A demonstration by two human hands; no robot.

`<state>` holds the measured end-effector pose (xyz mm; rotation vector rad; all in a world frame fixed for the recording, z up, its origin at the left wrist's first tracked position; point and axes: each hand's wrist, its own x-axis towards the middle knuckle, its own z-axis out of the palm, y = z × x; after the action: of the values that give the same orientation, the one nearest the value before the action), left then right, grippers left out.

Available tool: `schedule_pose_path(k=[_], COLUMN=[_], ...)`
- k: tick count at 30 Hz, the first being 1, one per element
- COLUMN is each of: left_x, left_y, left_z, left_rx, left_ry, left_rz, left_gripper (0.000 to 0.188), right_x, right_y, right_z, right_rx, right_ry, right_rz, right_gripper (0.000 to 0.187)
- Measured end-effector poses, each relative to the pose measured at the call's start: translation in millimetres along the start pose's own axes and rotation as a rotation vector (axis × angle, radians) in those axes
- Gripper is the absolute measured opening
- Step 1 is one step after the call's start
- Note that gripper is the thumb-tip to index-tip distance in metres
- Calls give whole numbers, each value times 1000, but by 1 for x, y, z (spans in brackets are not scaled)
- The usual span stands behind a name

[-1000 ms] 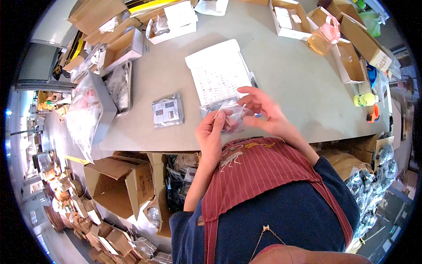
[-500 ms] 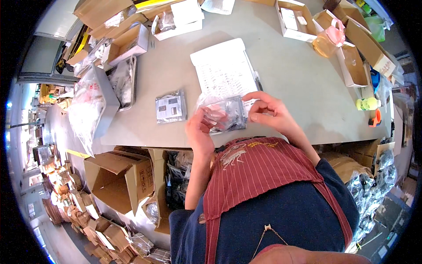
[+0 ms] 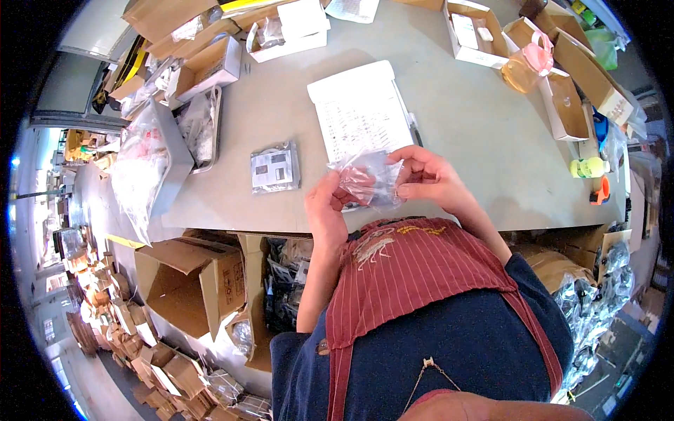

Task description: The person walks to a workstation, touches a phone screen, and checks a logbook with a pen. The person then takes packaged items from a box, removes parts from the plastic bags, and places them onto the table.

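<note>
Both hands hold a clear plastic bag (image 3: 372, 184) just above the table's near edge. My left hand (image 3: 328, 200) is closed on the bag's left side, with some fingers behind the film. On the other side, my right hand (image 3: 426, 175) pinches the bag's right edge between thumb and fingers. What lies inside the bag is hard to make out through the glare. Beyond it rests a stack of white printed sheets (image 3: 358, 105), with a dark pen (image 3: 415, 130) at its right edge. To the left lies a flat packed bag (image 3: 274, 168) with a printed card.
A grey bin (image 3: 172, 165) of clear bags and a metal tray (image 3: 210, 133) stand at left. Open cartons (image 3: 284, 45) line the back. At right are a pink-lidded bottle (image 3: 528, 64), a yellow-green bottle (image 3: 588, 168) and an orange tape roll (image 3: 600, 191). A cardboard box (image 3: 189, 288) sits below the table.
My right hand has closed on the bag's right edge, where it was apart before. The bag has turned so that its clear film faces up more, and my left hand has shifted slightly right.
</note>
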<state>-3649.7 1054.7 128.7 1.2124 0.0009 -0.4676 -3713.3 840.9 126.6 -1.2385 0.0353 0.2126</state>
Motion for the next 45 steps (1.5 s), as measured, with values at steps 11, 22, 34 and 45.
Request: schedule_pose_path(k=[11,22,34,45], left_x=[-3,1,-1,13], left_y=[-1,-12,-20,-36], left_z=[-3,1,5,-24], left_rx=[-34,70,261,242], left_ry=[19,-22,-204,-115], left_rz=[49,-27,-270,-239], left_gripper=[31,25,20,26], right_x=[-3,-4,-2,1], right_y=[-1,2,18,32], right_z=[-3,0,-5,-18], right_rx=[44,12,-359,-35], right_ry=[14,-24,12,141], right_rz=[21,-64,-178,36], right_gripper=[45,53,24,15])
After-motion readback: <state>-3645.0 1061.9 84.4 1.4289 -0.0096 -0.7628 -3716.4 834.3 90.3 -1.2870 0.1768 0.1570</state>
